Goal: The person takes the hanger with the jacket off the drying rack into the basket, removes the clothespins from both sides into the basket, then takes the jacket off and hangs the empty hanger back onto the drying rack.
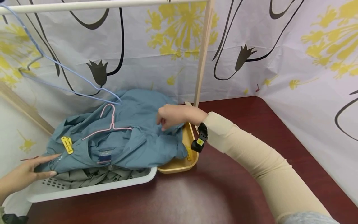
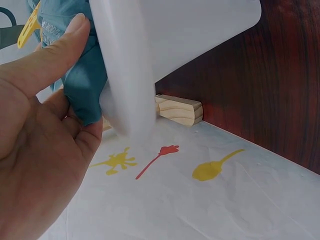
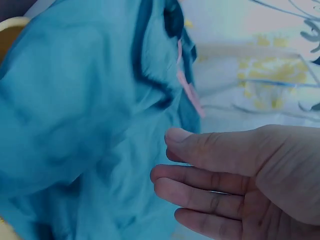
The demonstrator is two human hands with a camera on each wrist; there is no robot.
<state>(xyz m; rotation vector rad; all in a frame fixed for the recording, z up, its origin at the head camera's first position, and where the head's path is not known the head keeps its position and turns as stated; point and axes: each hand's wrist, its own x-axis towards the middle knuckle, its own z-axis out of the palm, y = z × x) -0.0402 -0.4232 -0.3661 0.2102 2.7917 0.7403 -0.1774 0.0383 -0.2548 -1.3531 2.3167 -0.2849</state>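
A blue-grey shirt (image 1: 156, 140) with a label inside its collar lies spread over a white basket (image 1: 92, 189). A pink hanger (image 1: 112, 119) sits in it, hook up, its arms running under the cloth. My left hand (image 1: 25, 174) pinches the shirt's left end, thumb on top and fingers beneath, as the left wrist view shows. A yellow clothespin (image 1: 67, 145) lies on the cloth near that hand. Above the shirt's right part is my right hand (image 1: 174, 115), fingers loosely bent and nothing between them; the right wrist view shows thumb and fingers (image 3: 200, 192) apart.
Grey-green cloth (image 1: 95, 178) fills the white basket beneath the shirt. To its right a yellow tray (image 1: 176, 168) holds another yellow clothespin (image 1: 188, 153), partly under the shirt. A blue hanger (image 1: 70, 70) hangs from the white rod (image 1: 112, 5); a wooden post (image 1: 204, 53) stands behind the tray.
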